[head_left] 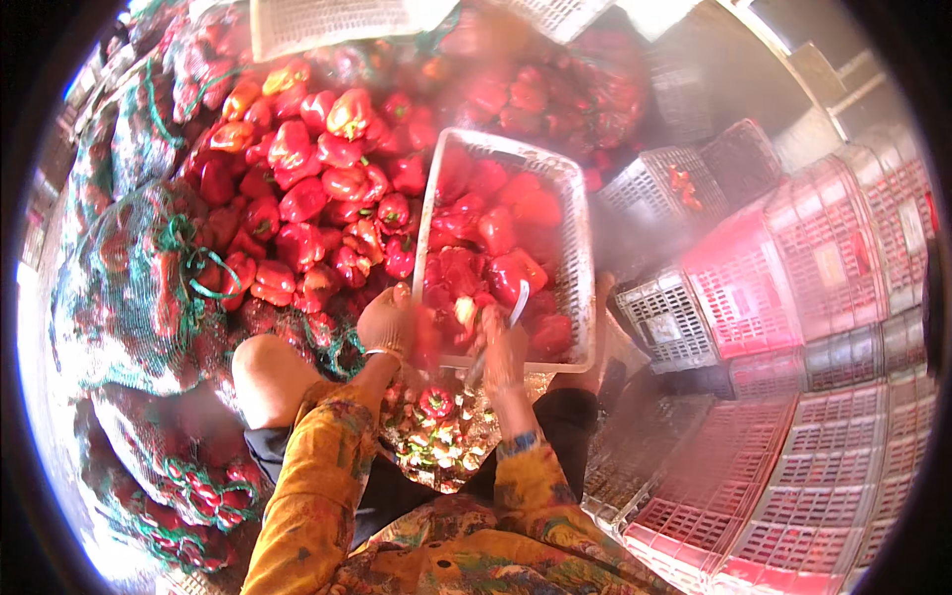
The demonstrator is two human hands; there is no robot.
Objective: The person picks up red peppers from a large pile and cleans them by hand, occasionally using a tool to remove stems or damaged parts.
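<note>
My left hand (389, 322) grips a red bell pepper (428, 332) at the near edge of a white plastic crate (585, 248) that holds cut red peppers. Close beside it, my right hand (501, 352) holds a knife (511, 315) with a pale blade pointing up toward the pepper. Both hands are blurred. Below them, between my knees, lies a heap of pepper cores and seeds (436, 436). A big pile of whole red peppers (307, 188) spreads to the left of the crate.
Green mesh sacks (139, 288) full of peppers lie on the left and lower left. Stacks of red and white plastic crates (793, 288) fill the right side. More white crates (327, 25) stand at the top.
</note>
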